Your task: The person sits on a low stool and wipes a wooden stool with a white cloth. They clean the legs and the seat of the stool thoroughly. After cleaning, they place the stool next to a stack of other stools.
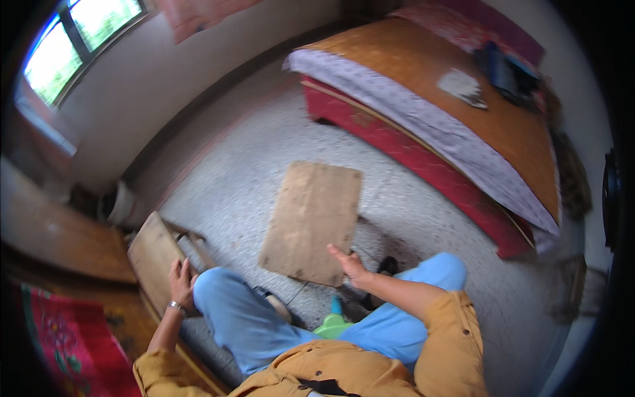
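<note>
Between my spread knees and the bed stands a small low table with a plain wooden top [312, 218]. My right hand [357, 270] is at its near right edge, the thumb laid on the top and the other fingers closed about the edge, partly hidden. At the left, my left hand [182, 286] rests with fingers apart on a second wooden piece [151, 255], which looks like a small stool or bench, beside my left knee. A green object [333, 327], perhaps the seat I am on, shows between my legs.
A bed [390, 122] with a red base and an orange cover fills the far right, a white cloth [461, 86] lying on it. A whitish bucket [120, 204] stands by the left wall. Wooden furniture with a red floral cloth [73, 337] is close on my left.
</note>
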The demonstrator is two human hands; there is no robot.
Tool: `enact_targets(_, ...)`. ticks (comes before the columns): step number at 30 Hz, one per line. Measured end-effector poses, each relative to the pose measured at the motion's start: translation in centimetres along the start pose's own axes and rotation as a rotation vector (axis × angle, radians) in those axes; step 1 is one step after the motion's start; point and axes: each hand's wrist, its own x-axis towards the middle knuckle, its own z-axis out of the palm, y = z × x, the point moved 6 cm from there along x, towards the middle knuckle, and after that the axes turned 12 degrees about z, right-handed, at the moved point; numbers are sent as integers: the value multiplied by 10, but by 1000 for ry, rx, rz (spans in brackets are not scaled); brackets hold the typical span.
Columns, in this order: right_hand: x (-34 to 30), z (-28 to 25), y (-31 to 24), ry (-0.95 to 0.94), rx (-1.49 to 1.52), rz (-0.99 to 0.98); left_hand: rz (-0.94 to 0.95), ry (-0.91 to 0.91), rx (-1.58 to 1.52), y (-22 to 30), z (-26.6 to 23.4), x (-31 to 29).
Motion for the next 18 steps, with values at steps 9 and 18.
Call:
enact_targets(9, 5, -1, 8, -74, 59, 42, -985, -21, 49, -97, -15, -52)
enact_targets(18, 4, 3, 0, -79, 101, 115, -1032, 213, -351, -143, -39, -80)
